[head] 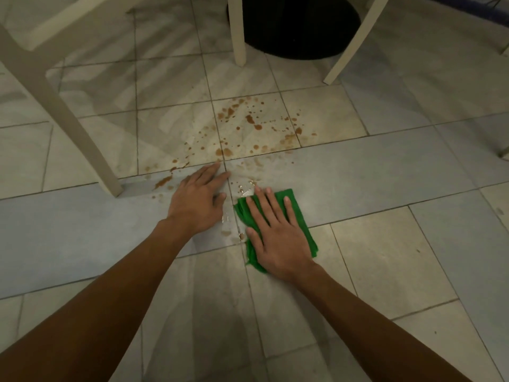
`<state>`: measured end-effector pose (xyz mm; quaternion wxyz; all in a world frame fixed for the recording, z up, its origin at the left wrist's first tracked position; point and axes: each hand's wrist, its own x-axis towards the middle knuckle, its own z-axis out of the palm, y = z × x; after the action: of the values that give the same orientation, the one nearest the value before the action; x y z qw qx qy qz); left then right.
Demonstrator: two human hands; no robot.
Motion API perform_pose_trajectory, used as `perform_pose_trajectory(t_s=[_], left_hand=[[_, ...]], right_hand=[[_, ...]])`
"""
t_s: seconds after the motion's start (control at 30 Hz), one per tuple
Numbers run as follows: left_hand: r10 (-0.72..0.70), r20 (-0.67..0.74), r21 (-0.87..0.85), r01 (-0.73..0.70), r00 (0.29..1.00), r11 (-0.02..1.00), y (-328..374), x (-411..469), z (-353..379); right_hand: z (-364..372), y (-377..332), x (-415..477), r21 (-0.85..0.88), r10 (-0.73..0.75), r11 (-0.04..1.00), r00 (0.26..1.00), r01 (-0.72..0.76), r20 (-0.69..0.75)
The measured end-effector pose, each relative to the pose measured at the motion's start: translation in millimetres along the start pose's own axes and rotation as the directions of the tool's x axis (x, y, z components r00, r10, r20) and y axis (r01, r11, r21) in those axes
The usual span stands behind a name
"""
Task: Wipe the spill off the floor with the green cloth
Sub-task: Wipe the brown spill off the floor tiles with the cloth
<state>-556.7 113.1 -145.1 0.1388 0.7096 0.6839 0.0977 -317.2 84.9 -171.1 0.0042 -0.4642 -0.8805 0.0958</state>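
From the head camera, looking down at a tiled floor [385, 166]: the green cloth [305, 232] lies flat on the tiles in the lower middle of the view, at the near edge of the spill [250, 119]. The right hand [278, 235] lies on top of the cloth, palm down with fingers straight and spread, pressing it to the floor instead of gripping it. The left hand [197, 201] is flat on the bare tile just beside the cloth, fingers straight and holding nothing; it looks like a support for the body's weight.

The spill is a scatter of brown drops and small puddles, reaching from beside the left hand out toward a pale chair leg [82, 128] on the left and up the view toward a round black base [297, 26]. A thin wet sheen sits at the cloth's far edge, near the fingertips. Most of the brown drops lie beyond the cloth, so I judge the wiping to be at an early stage.

The cloth looks thin, soft and light, folded into a small pad. It will likely bunch or slide out if pushed from one corner, so a flat palm across its middle suits it best. On smooth wet tile it should glide easily, and it may smear the liquid once soaked.
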Motion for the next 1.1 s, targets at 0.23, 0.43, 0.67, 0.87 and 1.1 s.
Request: perform_pose_trajectory(t_s=[0.23, 0.43, 0.67, 0.87, 1.1], left_hand=[[0.004, -0.023, -0.029, -0.004, 1.0, 1.0, -3.0, -2.6, 0.7], [-0.009, -0.02, -0.019, 0.009, 1.0, 1.0, -1.5, -1.3, 1.6], [-0.056, -0.071, -0.102, 0.049, 0.996, 0.994, 8.6, 2.8, 2.2], [0.027, -0.129, -0.198, -0.052, 0.991, 0.979, 59.6, 0.8, 11.7], [0.053, -0.048, -0.05, -0.055, 0.997, 0.997, 123.7, -11.7, 39.2]], right_hand=[[-3.3, 34.0, 2.6, -0.002, 0.137, 0.991, 0.99, -0.137, -0.032], [0.3, -3.2, 34.6, 0.027, 0.156, 0.988, 0.987, -0.155, -0.029], [-9.2, 9.6, 14.1, 0.242, 0.048, 0.97, 0.998, -0.034, -0.05], [-25.0, 45.3, -8.9, 0.381, 0.188, 0.914, 0.978, -0.141, -0.089], [-39.9, 100.3, -22.8, 0.443, 0.344, 0.855, 0.934, -0.268, -0.1]])
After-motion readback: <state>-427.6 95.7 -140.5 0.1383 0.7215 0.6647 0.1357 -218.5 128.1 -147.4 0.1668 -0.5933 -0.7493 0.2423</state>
